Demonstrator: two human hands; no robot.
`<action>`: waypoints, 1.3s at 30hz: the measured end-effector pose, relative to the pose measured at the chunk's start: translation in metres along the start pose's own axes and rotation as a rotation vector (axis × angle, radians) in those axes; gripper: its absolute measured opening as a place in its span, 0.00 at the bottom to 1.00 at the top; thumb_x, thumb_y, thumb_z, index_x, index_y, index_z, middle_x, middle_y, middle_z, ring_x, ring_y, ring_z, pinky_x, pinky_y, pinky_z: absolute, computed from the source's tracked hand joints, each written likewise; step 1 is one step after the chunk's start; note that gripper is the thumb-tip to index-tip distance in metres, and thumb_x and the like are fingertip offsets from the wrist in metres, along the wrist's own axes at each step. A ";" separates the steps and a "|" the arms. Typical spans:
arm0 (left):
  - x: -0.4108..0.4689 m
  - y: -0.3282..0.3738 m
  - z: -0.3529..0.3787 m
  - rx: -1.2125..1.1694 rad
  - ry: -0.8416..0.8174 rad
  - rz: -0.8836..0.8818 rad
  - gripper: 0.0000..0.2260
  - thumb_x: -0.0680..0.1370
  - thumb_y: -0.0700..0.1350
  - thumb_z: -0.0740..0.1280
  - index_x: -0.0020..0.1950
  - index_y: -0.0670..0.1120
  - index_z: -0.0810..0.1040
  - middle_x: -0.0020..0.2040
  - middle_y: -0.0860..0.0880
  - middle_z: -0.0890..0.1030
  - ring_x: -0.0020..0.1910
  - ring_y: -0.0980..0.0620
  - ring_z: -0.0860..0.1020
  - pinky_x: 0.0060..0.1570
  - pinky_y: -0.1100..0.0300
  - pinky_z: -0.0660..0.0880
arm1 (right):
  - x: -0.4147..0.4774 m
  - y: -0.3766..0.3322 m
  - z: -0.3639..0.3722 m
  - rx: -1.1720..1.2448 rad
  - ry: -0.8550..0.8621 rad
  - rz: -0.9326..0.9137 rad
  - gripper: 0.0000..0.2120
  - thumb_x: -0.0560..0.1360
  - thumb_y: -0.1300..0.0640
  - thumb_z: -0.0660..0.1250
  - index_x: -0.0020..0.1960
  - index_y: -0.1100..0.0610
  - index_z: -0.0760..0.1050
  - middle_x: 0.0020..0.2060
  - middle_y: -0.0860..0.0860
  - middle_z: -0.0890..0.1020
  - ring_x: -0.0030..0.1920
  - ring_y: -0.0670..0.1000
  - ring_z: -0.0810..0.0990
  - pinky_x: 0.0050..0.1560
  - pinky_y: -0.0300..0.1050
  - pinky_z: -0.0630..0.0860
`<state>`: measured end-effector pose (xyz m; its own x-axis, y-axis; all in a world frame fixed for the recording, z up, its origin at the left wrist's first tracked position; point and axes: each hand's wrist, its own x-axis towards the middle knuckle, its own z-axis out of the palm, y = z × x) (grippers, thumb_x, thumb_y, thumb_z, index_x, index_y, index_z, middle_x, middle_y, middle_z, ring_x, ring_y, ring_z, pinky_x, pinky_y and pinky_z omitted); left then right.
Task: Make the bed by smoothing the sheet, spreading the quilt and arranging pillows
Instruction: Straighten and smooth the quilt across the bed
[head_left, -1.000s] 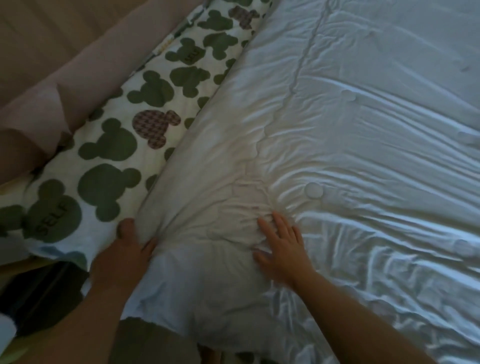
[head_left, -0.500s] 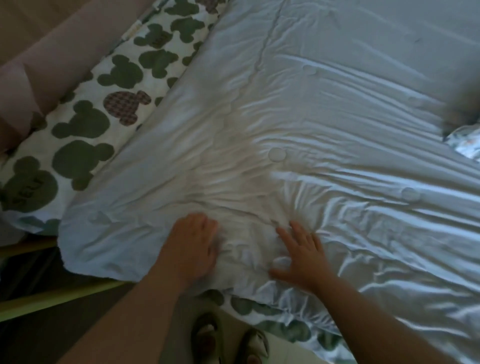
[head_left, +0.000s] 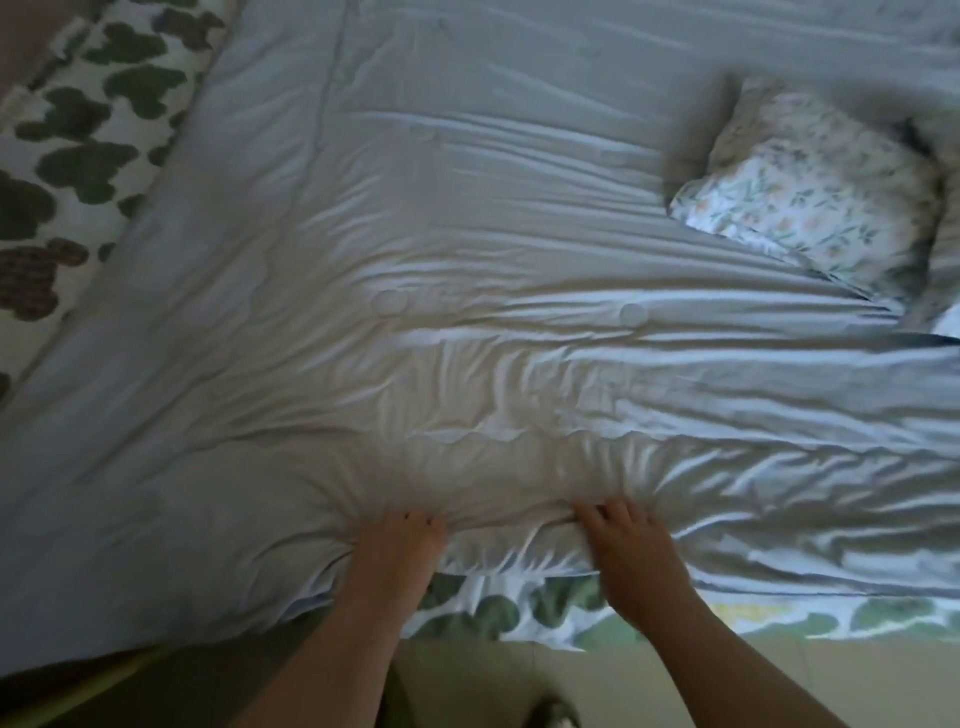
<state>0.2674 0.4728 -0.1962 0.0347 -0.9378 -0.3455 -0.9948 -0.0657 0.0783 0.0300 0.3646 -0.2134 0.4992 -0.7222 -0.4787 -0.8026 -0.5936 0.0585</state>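
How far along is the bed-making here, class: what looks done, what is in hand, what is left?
Done: the quilt already covers most of the bed, over the patterned sheet.
In hand: the left hand and right hand bunch the quilt's near edge, each grip closed on fabric.
Left: creases run across the quilt, and the floral pillow lies askew on top, not yet arranged.

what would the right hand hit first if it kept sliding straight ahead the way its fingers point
Mostly more quilt. The right hand points up and slightly left across the bed, so it would first run into the bunched wrinkle ridge just ahead. The floral pillow lies off to the right, probably outside that line.
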 end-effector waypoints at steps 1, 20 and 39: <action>0.000 0.005 -0.007 -0.002 -0.059 -0.003 0.22 0.40 0.37 0.82 0.26 0.48 0.76 0.22 0.49 0.73 0.18 0.52 0.72 0.19 0.67 0.66 | -0.004 0.001 0.004 -0.001 0.023 0.009 0.33 0.42 0.61 0.80 0.47 0.54 0.77 0.36 0.53 0.78 0.33 0.56 0.79 0.25 0.50 0.77; 0.071 0.226 0.017 0.149 0.161 -0.030 0.09 0.58 0.35 0.69 0.34 0.45 0.75 0.29 0.44 0.73 0.24 0.44 0.73 0.21 0.60 0.66 | -0.062 0.220 0.053 -0.049 0.335 0.160 0.22 0.48 0.65 0.77 0.41 0.57 0.78 0.32 0.55 0.77 0.33 0.58 0.78 0.36 0.49 0.76; 0.102 0.331 0.009 0.088 -0.008 0.076 0.29 0.47 0.49 0.81 0.42 0.45 0.74 0.32 0.45 0.74 0.25 0.45 0.74 0.22 0.59 0.68 | -0.098 0.328 0.082 -0.042 0.345 0.271 0.26 0.57 0.62 0.73 0.55 0.60 0.76 0.47 0.61 0.77 0.43 0.62 0.77 0.48 0.57 0.76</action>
<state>-0.0593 0.3582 -0.2137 -0.0416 -0.9363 -0.3487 -0.9991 0.0362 0.0219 -0.3088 0.2699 -0.2187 0.3580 -0.9259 -0.1209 -0.9092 -0.3751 0.1805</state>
